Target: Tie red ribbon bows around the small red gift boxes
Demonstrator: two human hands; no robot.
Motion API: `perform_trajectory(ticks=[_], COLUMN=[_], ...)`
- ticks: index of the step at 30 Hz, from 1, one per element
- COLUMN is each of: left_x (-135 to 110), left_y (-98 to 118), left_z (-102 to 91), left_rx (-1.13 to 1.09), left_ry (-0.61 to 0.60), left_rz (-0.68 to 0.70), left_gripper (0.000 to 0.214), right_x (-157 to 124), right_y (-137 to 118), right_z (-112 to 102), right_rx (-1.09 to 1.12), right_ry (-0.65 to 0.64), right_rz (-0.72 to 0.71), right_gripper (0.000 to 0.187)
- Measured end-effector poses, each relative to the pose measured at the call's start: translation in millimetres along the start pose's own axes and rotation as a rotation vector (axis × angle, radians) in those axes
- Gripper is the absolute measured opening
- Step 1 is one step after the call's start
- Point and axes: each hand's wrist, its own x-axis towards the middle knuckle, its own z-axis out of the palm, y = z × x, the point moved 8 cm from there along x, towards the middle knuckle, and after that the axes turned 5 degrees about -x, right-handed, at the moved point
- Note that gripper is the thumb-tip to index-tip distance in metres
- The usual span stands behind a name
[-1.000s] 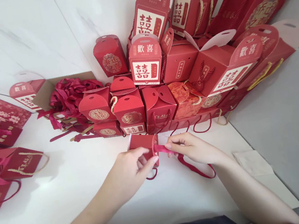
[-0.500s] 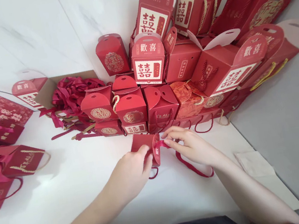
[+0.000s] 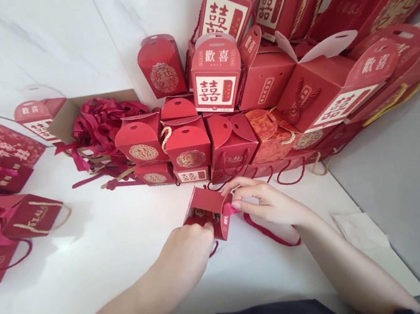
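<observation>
A small red gift box (image 3: 206,198) lies tilted in front of me on the white table, its top open and dark contents partly showing inside. My left hand (image 3: 193,246) is closed at the box's near edge, with fingertips hidden in the opening. My right hand (image 3: 264,201) pinches a pink-red ribbon (image 3: 229,209) at the box's right flap. From there the ribbon's long tail loops down onto the table below my right wrist. A dark red cord handle sticks out under the box.
Stacked red gift boxes (image 3: 187,142) stand just behind my hands, larger ones at the right. A cardboard carton (image 3: 66,123) heaped with red ribbons (image 3: 106,121) is at back left. More ribboned boxes (image 3: 29,216) sit far left. White paper (image 3: 363,230) lies at the right.
The box has opened and turned, so its inside shows. My left fingers have moved from the flap into the opening. My right hand keeps its pinch on the ribbon.
</observation>
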Motion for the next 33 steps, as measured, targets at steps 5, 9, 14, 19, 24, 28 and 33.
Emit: perform_trajectory(ticks=[5,9,14,19,24,28,33], left_x=[-9,-19,-18,-4,4,3,4], left_y=[-1,-4,-2,10,10,10,9], left_z=[-19.0,-46.5,-77.8,-73.9,-67.0,-68.2,-67.3], left_rx=[-0.084,-0.136,-0.154,-0.066,-0.117,-0.091,-0.090], left_ry=[0.087,0.173,0.488,0.491,0.419,0.479,0.469], left_rz=[0.001,-0.008,0.133,0.305,0.347,0.377,0.393], left_gripper=[0.020,0.026,0.025,0.032,0.022,0.022,0.022], right_x=[-9,-15,-18,-19,-19,-18,-17], right_y=[4,5,5,1,-3,-4,-5], right_z=[-1,-3,-5,-7,-4,-3,-3], right_rx=[-0.019,0.013,0.002,-0.048,-0.083,-0.083,-0.094], right_ry=[0.005,0.017,0.055,0.091,0.077,0.075,0.068], right_rz=[0.074,0.122,0.161,0.143,0.125,0.132,0.127], right_gripper=[0.022,0.024,0.022,0.021,0.021,0.021,0.020])
